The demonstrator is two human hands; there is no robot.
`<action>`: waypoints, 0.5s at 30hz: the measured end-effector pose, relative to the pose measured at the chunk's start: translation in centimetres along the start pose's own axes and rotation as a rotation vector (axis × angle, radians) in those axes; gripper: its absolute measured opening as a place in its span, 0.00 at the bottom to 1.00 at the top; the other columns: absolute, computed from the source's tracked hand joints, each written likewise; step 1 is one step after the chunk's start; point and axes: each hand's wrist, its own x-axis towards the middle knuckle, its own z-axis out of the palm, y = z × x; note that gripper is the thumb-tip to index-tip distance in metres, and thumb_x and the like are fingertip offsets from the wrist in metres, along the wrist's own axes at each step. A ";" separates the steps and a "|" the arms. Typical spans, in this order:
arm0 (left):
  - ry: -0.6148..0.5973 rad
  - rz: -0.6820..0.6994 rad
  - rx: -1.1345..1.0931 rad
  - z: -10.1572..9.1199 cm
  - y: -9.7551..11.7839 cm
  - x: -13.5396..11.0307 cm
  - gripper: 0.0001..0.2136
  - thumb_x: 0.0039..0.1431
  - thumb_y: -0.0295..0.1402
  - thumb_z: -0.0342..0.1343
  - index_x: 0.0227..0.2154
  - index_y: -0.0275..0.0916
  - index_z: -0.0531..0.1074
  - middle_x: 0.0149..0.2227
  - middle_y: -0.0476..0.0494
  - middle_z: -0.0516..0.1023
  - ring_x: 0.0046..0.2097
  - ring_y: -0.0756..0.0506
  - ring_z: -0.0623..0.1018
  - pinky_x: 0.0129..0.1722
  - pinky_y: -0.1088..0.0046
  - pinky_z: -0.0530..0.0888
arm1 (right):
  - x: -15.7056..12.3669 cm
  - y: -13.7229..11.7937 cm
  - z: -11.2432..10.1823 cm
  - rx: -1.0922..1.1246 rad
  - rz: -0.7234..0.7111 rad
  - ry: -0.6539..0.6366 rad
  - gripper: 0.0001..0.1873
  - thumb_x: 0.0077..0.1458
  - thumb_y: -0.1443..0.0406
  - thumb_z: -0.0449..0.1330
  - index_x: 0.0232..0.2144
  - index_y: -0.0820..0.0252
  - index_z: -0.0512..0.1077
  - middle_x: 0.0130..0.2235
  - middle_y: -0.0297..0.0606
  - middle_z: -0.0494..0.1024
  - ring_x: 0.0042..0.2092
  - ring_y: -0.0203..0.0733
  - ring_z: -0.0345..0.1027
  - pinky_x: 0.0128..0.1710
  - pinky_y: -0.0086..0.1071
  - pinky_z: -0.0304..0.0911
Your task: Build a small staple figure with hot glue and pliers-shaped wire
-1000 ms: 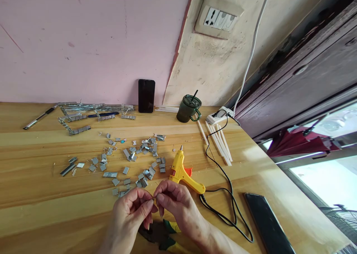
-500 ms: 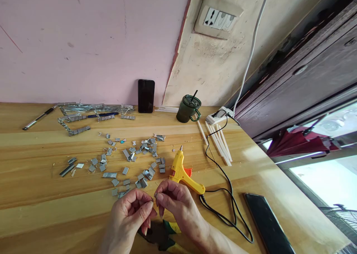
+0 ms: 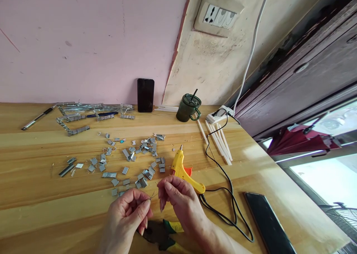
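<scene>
Lying at desk's (image 3: 41, 189) near edge: pliers (image 3: 163, 236), green/yellow grips. Over them L hand (image 3: 126, 215) pinches thin wire bit (image 3: 153, 195); R hand (image 3: 180, 202) just beside, fingers curled, grip can't tell. Beyond: yellow glue gun (image 3: 182, 171), metal clips (image 3: 134, 159) scattered mid-desk.

Bare surface (image 3: 41, 194) left of hands; metal clips (image 3: 134, 161) ahead, glue gun (image 3: 182, 170) and cord (image 3: 223, 194) block right, pliers (image 3: 163, 233) underneath.

One head-worn camera looks forward and down, close over the left hand (image 3: 126, 218) and right hand (image 3: 181, 203), facing the pink wall (image 3: 83, 42).
</scene>
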 end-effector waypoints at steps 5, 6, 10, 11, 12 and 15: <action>0.021 0.039 0.045 -0.1 0.0 0.0 0.11 0.41 0.39 0.66 0.20 0.36 0.73 0.16 0.51 0.72 0.17 0.54 0.66 0.16 0.80 0.64 | -0.3 -0.1 0.2 0.046 0.069 -0.063 0.17 0.45 0.54 0.66 0.26 0.64 0.72 0.22 0.33 0.70 0.22 0.33 0.63 0.24 0.29 0.62; 0.026 0.044 0.060 -0.1 0.0 0.1 0.11 0.41 0.39 0.66 0.20 0.36 0.73 0.16 0.51 0.72 0.17 0.53 0.66 0.16 0.80 0.64 | -0.3 -0.1 0.2 0.046 0.076 -0.068 0.16 0.44 0.55 0.67 0.26 0.63 0.73 0.22 0.33 0.71 0.22 0.33 0.63 0.24 0.29 0.62; 0.008 0.057 0.126 0.0 0.1 0.1 0.10 0.41 0.38 0.65 0.19 0.37 0.73 0.15 0.52 0.71 0.17 0.53 0.67 0.17 0.80 0.65 | -0.3 -0.2 0.3 0.025 0.086 -0.076 0.15 0.43 0.56 0.68 0.26 0.63 0.73 0.21 0.31 0.71 0.22 0.33 0.63 0.25 0.29 0.61; 0.007 0.069 0.140 0.1 0.0 0.0 0.10 0.41 0.38 0.65 0.19 0.37 0.73 0.15 0.52 0.71 0.17 0.53 0.67 0.17 0.80 0.65 | -0.3 -0.2 0.3 0.017 0.087 -0.079 0.15 0.43 0.56 0.68 0.25 0.63 0.73 0.20 0.31 0.71 0.22 0.33 0.63 0.25 0.28 0.61; 0.012 0.085 0.149 0.2 0.0 0.0 0.10 0.41 0.38 0.65 0.19 0.37 0.73 0.15 0.52 0.71 0.17 0.53 0.66 0.17 0.80 0.65 | -0.3 -0.3 0.3 0.008 0.087 -0.080 0.15 0.43 0.56 0.68 0.25 0.63 0.73 0.20 0.31 0.71 0.22 0.33 0.63 0.25 0.28 0.60; 0.051 0.128 0.158 0.4 -0.3 -0.2 0.10 0.42 0.38 0.65 0.18 0.37 0.74 0.14 0.53 0.69 0.16 0.54 0.65 0.16 0.81 0.63 | -0.4 -0.4 0.3 -0.019 0.086 -0.082 0.15 0.44 0.57 0.67 0.23 0.63 0.72 0.19 0.32 0.72 0.22 0.33 0.63 0.25 0.28 0.59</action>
